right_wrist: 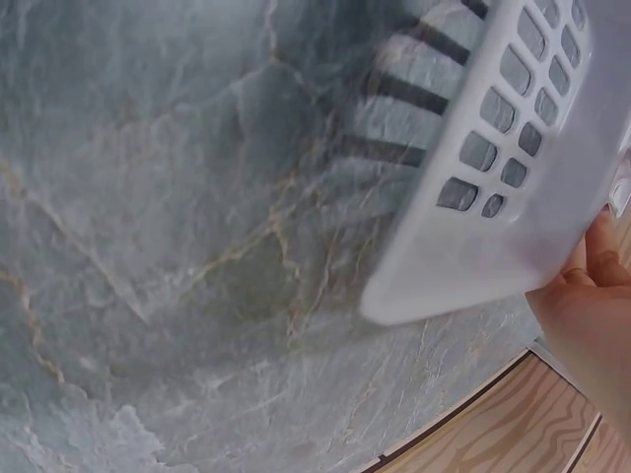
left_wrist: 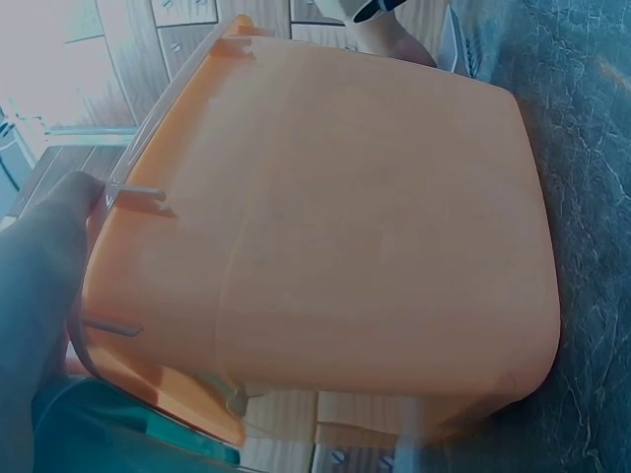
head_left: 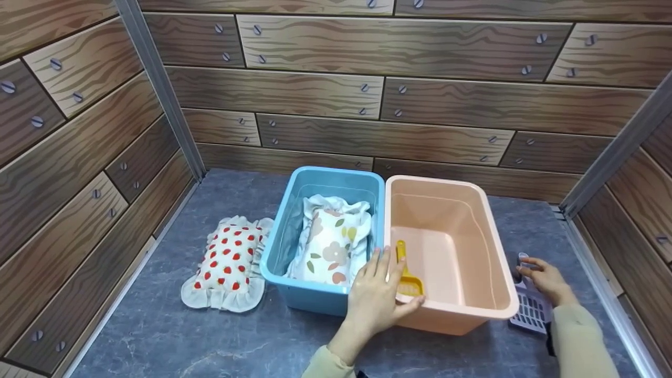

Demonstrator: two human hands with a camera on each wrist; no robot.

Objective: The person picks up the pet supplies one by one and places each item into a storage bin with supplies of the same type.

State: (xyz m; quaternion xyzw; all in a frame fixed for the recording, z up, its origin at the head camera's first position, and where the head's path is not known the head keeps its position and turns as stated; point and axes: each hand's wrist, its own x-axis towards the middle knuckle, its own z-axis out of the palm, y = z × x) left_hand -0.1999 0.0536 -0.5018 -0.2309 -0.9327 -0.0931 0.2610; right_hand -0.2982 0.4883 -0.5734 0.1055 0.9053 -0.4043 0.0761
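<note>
My left hand (head_left: 370, 302) rests with extended fingers over the near left corner of a peach plastic bin (head_left: 472, 310), touching its rim. A yellow slotted scoop (head_left: 411, 286) lies inside that bin, partly behind the fingers. At the bin's right side, my right hand (head_left: 548, 281) grips a pale grey-purple litter scoop (right_wrist: 562, 207) by its handle. The slotted end of this scoop points toward me, close to the floor. In the left wrist view the peach bin's outer wall (left_wrist: 385, 227) fills most of the picture.
Left of the peach bin stands a blue bin (head_left: 315, 302), holding a frilled floral pillow (head_left: 333, 252). A strawberry-print pillow (head_left: 228, 262) lies farther left on the grey marbled floor (head_left: 173, 336). Wood-patterned walls (head_left: 325, 94) enclose the back and sides.
</note>
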